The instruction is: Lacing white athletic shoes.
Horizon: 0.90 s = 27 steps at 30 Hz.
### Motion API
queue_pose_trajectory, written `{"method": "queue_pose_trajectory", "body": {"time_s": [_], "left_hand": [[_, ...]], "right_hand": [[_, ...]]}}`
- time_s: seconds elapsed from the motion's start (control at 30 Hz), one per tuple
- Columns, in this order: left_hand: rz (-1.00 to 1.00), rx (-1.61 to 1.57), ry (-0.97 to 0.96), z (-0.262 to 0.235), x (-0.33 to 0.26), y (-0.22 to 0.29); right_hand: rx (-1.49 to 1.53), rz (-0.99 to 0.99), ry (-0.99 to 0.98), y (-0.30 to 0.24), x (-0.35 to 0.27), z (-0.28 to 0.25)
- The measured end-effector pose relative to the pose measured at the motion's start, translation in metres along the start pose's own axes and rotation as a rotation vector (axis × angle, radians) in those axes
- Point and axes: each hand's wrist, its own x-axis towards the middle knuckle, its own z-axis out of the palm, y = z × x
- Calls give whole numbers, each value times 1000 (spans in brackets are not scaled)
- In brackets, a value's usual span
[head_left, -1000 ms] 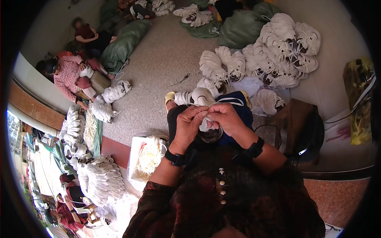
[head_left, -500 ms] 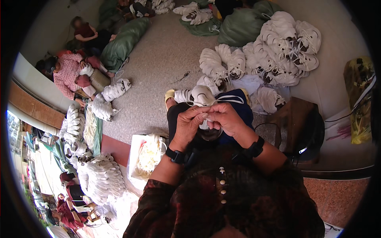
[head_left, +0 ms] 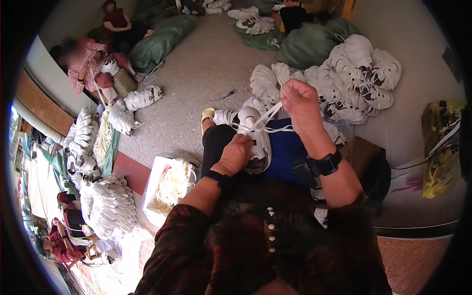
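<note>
A white shoe with dark markings lies on my lap, over dark trousers and a blue cloth. My left hand is closed at the shoe's left edge, its fingertips partly hidden against it. Raised above and to the right of the shoe, my right hand pinches a white shoelace. The lace runs taut in several strands from the shoe's upper part to my right fingers. One more strand loops to the right below that hand.
White shoes are heaped ahead right beside green sacks. A white box of loose laces stands left. More stacked shoes lie farther left. A wooden box is at right. Co-workers sit far left.
My hands were together above the shoe; now they are apart. My right hand has pulled the lace up and right, while my left hand has dropped to the shoe's edge.
</note>
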Motion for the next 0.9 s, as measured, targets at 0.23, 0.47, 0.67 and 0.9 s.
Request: {"method": "queue_pose_trajectory", "body": {"time_s": [0.23, 0.47, 0.67, 0.9], "left_hand": [[-12, -128, 69, -5, -1, 5], [-580, -794, 279, 18, -1, -31], [-712, -483, -21, 32, 37, -57], [-687, -411, 75, 32, 46, -44]], "right_hand": [[346, -615, -223, -198, -27, 30], [81, -572, -388, -196, -29, 41], [-154, -553, -504, -197, -31, 48], [-296, -673, -428, -187, -33, 22]]}}
